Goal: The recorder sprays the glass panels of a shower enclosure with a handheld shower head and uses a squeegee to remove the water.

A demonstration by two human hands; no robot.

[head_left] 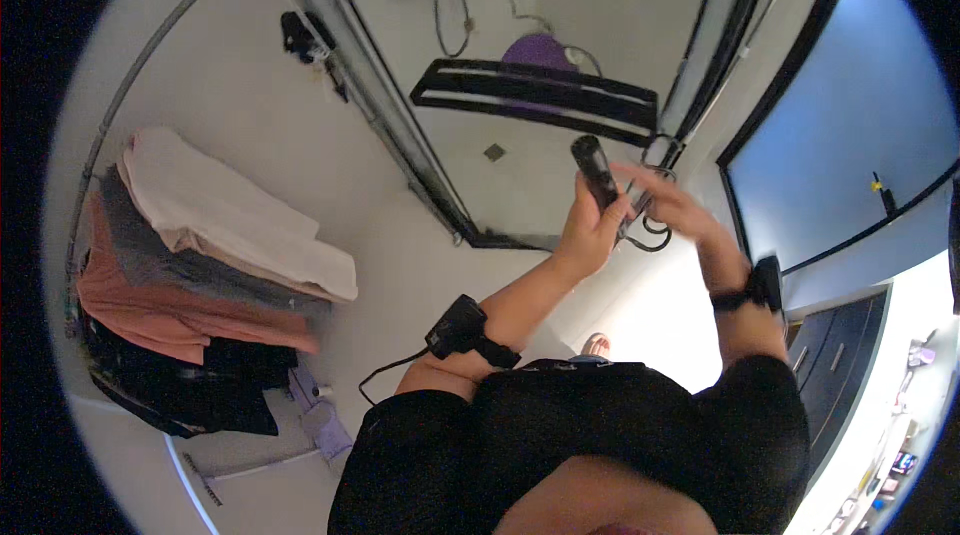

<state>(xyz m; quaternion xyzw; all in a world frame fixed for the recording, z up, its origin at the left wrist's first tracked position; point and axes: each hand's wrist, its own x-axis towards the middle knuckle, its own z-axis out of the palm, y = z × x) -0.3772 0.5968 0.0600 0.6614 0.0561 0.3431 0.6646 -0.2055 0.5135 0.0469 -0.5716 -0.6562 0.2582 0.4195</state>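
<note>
Near the middle of the head view, my left hand [590, 233] is closed around a slim black handheld tool [592, 157] with a rounded, glossy end pointing up and away. What kind of tool it is does not show clearly. My right hand [672, 207] is beside it on the right, blurred by motion, with its fingers stretched toward the tool. A dark cord [652, 244] loops just below the right hand; where it joins is hidden by the hands.
A glass shower enclosure with a black-barred handle [535, 95] stands ahead. Towels and clothes [235, 210] hang from a rail at left. A frosted blue pane [860, 125] is at right, above dark drawers [838, 355] and a cluttered counter [900, 425]. A bare foot [597, 344] shows below.
</note>
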